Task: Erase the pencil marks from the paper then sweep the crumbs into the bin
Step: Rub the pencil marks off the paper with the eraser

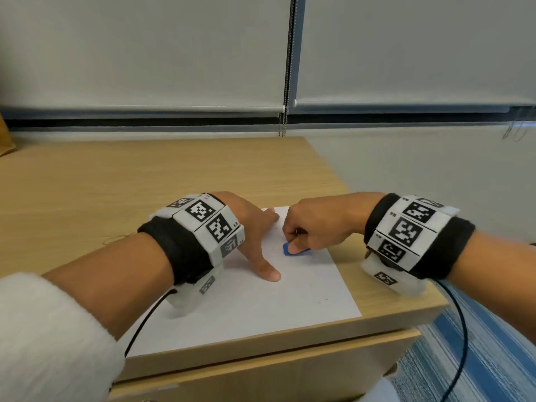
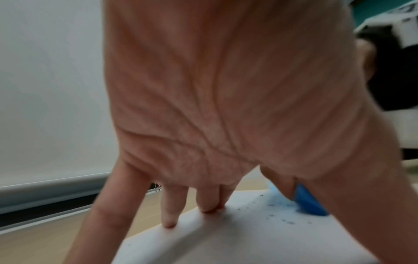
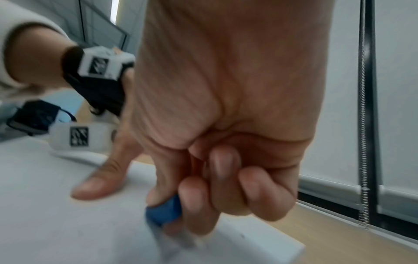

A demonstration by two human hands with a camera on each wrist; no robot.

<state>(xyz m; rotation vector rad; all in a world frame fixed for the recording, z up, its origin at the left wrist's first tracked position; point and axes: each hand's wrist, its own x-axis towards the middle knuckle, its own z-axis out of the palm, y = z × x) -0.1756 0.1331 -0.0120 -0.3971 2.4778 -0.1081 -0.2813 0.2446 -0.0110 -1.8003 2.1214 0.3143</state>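
A white sheet of paper lies on the wooden desk near its right front corner. My right hand pinches a blue eraser and holds it down on the paper. The eraser shows blurred in the left wrist view, with dark crumbs scattered beside it. In the right wrist view the eraser sits between thumb and curled fingers. My left hand is spread flat, its fingertips and thumb pressing the paper. Any pencil marks are too faint to tell.
The wooden desk stretches to the left and back, ending at a wall with drawn roller blinds and a bead chain. The desk's right edge drops to a blue striped floor. No bin is in view.
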